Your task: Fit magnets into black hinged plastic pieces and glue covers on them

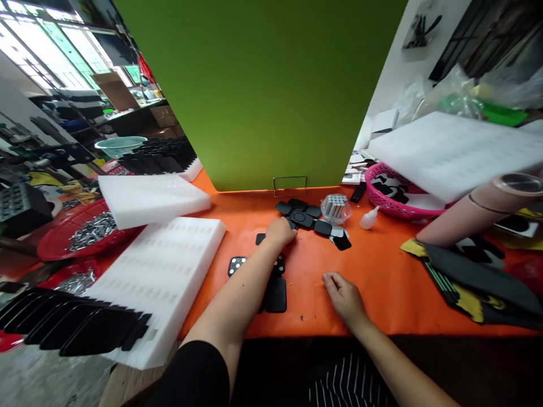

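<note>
My left hand (280,232) reaches over the orange tabletop to a cluster of black rounded-square pads (300,217), one bearing a ring shape. Its fingers are bent down at the cluster's near edge; whatever they grip is hidden. Under and beside my left forearm lie a black pad with white dots (236,265) and a larger plain black plate (276,295), partly covered by the arm. My right hand (344,297) rests on the table to the right, fingers loosely curled together and no object visible in them.
Tilted white foam blocks (182,243) stand left, with black plates (93,328) slotted in one. A red basket (55,240) holds metal parts. Behind rises a green board (271,96). Rightward are a small white bottle (369,219), pink basket (407,211) and leaning pink flask (475,206).
</note>
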